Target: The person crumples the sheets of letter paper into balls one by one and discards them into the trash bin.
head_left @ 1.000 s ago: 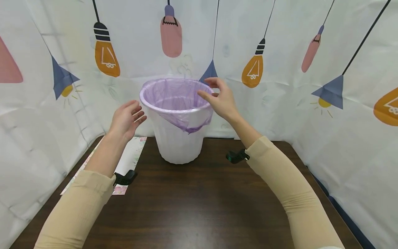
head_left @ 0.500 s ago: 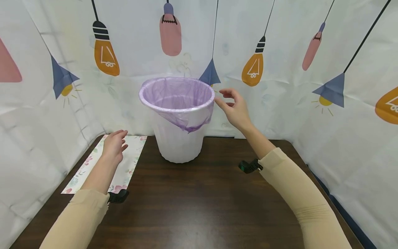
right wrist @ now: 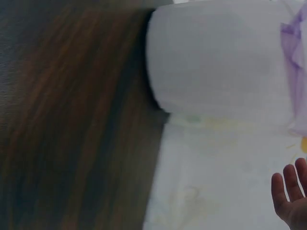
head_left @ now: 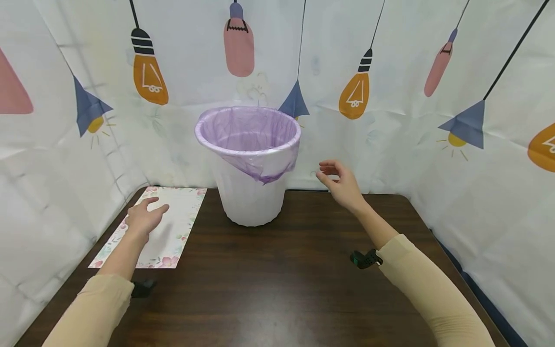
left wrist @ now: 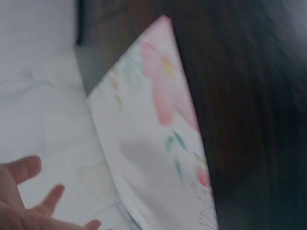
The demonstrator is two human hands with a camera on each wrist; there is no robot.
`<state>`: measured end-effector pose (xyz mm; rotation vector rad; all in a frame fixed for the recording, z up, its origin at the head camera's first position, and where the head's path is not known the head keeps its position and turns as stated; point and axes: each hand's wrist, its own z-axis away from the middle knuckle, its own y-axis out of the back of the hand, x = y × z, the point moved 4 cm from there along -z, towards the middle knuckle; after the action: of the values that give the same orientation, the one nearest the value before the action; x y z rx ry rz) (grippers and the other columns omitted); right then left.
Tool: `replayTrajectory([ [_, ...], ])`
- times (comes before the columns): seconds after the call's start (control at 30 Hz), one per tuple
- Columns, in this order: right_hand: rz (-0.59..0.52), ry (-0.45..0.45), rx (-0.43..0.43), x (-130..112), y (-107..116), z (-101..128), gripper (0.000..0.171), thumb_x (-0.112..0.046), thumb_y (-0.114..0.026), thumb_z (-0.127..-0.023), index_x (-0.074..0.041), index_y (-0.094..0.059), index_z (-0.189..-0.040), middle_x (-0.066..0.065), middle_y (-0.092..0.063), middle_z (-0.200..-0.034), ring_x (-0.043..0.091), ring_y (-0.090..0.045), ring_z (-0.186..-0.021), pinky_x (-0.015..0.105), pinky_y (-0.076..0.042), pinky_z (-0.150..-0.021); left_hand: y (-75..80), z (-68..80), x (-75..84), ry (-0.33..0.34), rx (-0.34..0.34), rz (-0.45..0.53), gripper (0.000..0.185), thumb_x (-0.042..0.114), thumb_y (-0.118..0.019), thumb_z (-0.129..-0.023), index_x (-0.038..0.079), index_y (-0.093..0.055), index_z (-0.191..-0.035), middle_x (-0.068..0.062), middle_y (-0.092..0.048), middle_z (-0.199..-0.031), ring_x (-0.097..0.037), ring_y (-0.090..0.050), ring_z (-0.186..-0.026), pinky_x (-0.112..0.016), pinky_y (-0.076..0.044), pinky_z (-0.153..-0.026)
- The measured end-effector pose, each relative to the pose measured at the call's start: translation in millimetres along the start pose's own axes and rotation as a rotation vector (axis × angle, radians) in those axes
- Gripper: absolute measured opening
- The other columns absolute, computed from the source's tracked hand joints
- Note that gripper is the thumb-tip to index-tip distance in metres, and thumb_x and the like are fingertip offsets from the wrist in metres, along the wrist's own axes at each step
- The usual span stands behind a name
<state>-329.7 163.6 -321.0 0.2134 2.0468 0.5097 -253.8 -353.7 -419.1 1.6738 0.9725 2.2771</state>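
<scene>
A sheet of white paper (head_left: 173, 226) with a floral border lies on the left of the table. Above it hovers my left hand (head_left: 144, 218), thumb and fingers spread, holding nothing; its shadow falls on the sheet. The left wrist view shows the paper (left wrist: 139, 139) blurred, with the fingers apart from it. At the back centre stands a white trash can (head_left: 251, 202), upright, a purple plastic bag (head_left: 264, 166) lining it and folded over its rim. To the can's right my right hand (head_left: 342, 185) hangs in the air, fingers loosely bent, nothing in it.
The dark brown wooden table (head_left: 260, 289) runs beneath everything. A white cloth (head_left: 390, 144) printed with lamps and bulbs encloses the back and sides. Black wrist devices sit on both forearms, one at the right cuff (head_left: 366, 259).
My left hand has moved from beside the can down and left to above the paper. My right hand has drawn away from the can's rim, right and down. The can stays put.
</scene>
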Motion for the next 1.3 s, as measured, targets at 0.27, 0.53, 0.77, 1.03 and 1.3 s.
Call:
replayTrajectory([
  [0.27, -0.006, -0.087, -0.077, 33, -4, 25, 0.04, -0.024, -0.064, -0.104, -0.004, -0.057, -0.137, 0.022, -0.06, -0.132, 0.035, -0.058, -0.121, 0.054, -0.047, -0.099, 5.7, -3.2, -25.0, -0.102, -0.145, -0.313, 0.095, 0.062, -0.05, -0.101, 0.0, -0.011, -0.161, -0.051, 0.008, -0.151, -0.075, 0.004, -0.135, -0.086, -0.012, -0.099],
  [0.53, -0.006, -0.151, -0.148, 53, -12, 39, 0.04, -0.025, -0.061, -0.106, -0.006, -0.054, -0.141, 0.022, -0.06, -0.132, 0.036, -0.063, -0.113, 0.055, -0.053, -0.091, 8.2, -1.6, -31.9, -0.079, -0.175, -0.357, 0.099, 0.058, -0.051, -0.101, -0.005, -0.002, -0.159, -0.057, 0.006, -0.145, -0.076, 0.001, -0.132, -0.081, -0.014, -0.102],
  [0.77, -0.046, -0.154, -0.202, 60, -20, 44, 0.038, -0.026, -0.06, -0.107, -0.008, -0.054, -0.139, 0.02, -0.061, -0.128, 0.043, -0.062, -0.113, 0.058, -0.054, -0.089, 5.7, 0.0, -38.7, -0.099, -0.241, -0.412, 0.111, 0.051, -0.065, -0.096, -0.012, 0.007, -0.154, -0.059, 0.007, -0.138, -0.077, 0.004, -0.128, -0.085, -0.013, -0.099],
  [1.03, -0.068, -0.16, -0.232, 64, -25, 48, 0.038, -0.024, -0.06, -0.107, -0.005, -0.053, -0.139, 0.02, -0.061, -0.124, 0.043, -0.062, -0.113, 0.054, -0.057, -0.087, 10.1, 9.3, -40.2, -0.105, -0.248, -0.499, 0.118, 0.05, -0.077, -0.086, -0.017, -0.006, -0.151, -0.059, 0.002, -0.134, -0.073, 0.0, -0.127, -0.082, -0.02, -0.096],
  [1.3, -0.101, -0.176, -0.256, 67, -29, 50, 0.04, -0.023, -0.059, -0.107, -0.004, -0.052, -0.142, 0.023, -0.06, -0.125, 0.047, -0.061, -0.111, 0.058, -0.055, -0.086, 17.8, 15.9, -46.4, -0.161, -0.281, -0.537, 0.12, 0.055, -0.081, -0.08, -0.02, -0.015, -0.148, -0.059, -0.006, -0.13, -0.073, -0.007, -0.122, -0.079, -0.02, -0.098],
])
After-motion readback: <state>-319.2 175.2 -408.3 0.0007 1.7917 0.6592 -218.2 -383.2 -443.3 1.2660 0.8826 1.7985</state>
